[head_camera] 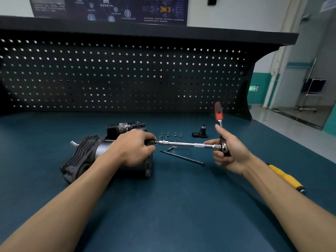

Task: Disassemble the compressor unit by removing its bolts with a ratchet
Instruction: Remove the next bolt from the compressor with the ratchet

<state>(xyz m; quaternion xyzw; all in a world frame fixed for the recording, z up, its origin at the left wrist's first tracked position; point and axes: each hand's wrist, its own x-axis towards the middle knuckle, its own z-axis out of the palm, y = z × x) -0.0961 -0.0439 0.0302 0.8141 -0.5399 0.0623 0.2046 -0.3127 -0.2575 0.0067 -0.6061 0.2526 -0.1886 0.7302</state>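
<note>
Right, fingers first: the left fingertips [151, 138] are curled in tight, pinching the socket end of the long chrome extension bar [181, 143] where it meets the end plate of the dark finned cast-metal compressor unit with its silver cylindrical body [81, 155]; the bolt head itself is hidden under them. Over on the other side, the right fingers [221, 158] are wrapped round the chrome head of the red-handled ratchet [218, 113], thumb up, handle standing nearly upright. The bar runs level between the two, clear of the bench.

Widen out and the left hand [132, 148] drapes over the unit, which lies on its side on the blue-green bench mat [163, 206], left of centre. The right hand [231, 153] floats off to the right.

That unit looks a heavy, rigid lump, but round enough to roll under torque, so pinning it from above near the bolt end seems the sound hold. The bar looks stiff and slick, so steadying it at the socket should keep it from slipping off.

Beyond, a row of small silver bolts [171, 134] stands upright, a long black bolt [181, 157] lies near the unit, a black plastic fitting [200, 134] sits further back, and a yellow-handled tool [287, 179] pokes out under the right forearm
</note>
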